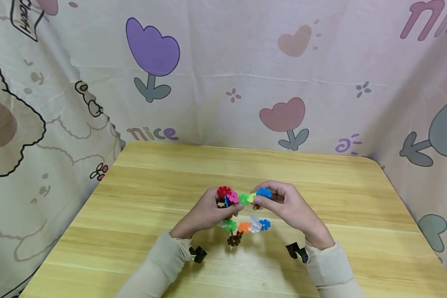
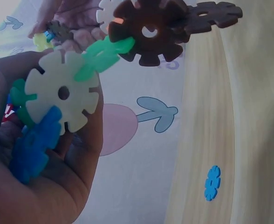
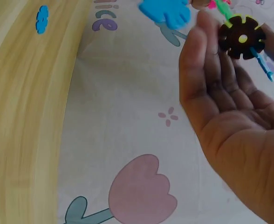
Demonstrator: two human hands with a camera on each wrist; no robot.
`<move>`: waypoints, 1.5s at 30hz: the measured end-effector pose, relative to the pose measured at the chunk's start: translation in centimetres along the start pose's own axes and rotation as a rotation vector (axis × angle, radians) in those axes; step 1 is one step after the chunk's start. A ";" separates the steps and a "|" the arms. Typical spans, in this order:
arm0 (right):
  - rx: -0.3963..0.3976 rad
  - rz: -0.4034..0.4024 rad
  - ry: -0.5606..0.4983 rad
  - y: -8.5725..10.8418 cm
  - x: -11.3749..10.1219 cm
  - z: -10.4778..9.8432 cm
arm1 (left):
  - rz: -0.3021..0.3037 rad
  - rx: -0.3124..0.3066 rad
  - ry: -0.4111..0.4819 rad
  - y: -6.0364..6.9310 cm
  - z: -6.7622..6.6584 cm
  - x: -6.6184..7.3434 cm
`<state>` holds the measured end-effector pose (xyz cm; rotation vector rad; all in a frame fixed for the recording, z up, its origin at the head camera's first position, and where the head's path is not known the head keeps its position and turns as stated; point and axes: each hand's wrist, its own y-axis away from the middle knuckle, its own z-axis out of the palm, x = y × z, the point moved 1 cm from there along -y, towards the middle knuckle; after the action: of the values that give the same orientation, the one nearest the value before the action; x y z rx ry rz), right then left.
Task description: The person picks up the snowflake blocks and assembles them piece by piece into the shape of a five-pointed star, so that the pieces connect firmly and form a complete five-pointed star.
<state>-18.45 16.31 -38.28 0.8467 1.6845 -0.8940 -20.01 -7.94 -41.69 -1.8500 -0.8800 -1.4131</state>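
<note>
Several notched plastic snowflake building discs are joined into a colourful chain, held above the table between both hands. My left hand grips its left part, near red, pink and blue discs. In the left wrist view, a white disc lies against the left fingers, with a green disc and brown discs reaching out beyond. At the other end, my right hand pinches the chain by the yellow disc, next to a blue disc. A brown disc shows by the right fingertips.
A single blue disc lies on the wooden table. Below the hands in the head view are green, orange, white and brown discs; whether all join the chain is unclear. Patterned cloth stands behind the table and at its sides.
</note>
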 end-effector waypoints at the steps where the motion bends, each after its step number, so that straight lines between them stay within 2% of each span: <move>1: -0.012 -0.013 -0.012 0.0 0.1 -0.1 | 0.000 -0.009 0.004 0.0 0.0 0.0; 7: -0.069 -0.060 -0.049 -0.1 0.4 -0.5 | -0.005 -0.046 0.029 0.1 0.1 0.0; 15: -0.101 -0.066 -0.093 -0.1 0.6 -0.4 | -0.002 -0.045 0.032 0.1 0.1 0.2; 18: -0.083 -0.053 -0.067 0.0 0.5 -0.3 | -0.008 -0.037 0.027 0.1 0.1 0.1; 25: -0.019 -0.013 0.060 0.1 0.0 0.0 | 0.023 -0.035 0.011 0.1 0.1 0.0; 35: -0.049 0.017 0.072 -0.2 0.2 0.0 | -0.004 -0.022 -0.002 0.1 0.3 -0.3; 45: -0.070 0.041 0.112 -0.4 0.4 0.0 | -0.031 -0.034 -0.002 0.0 0.4 -0.5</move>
<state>-18.93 16.19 -38.57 0.8943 1.7787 -0.7673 -19.85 -7.72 -42.21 -1.8709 -0.8951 -1.4535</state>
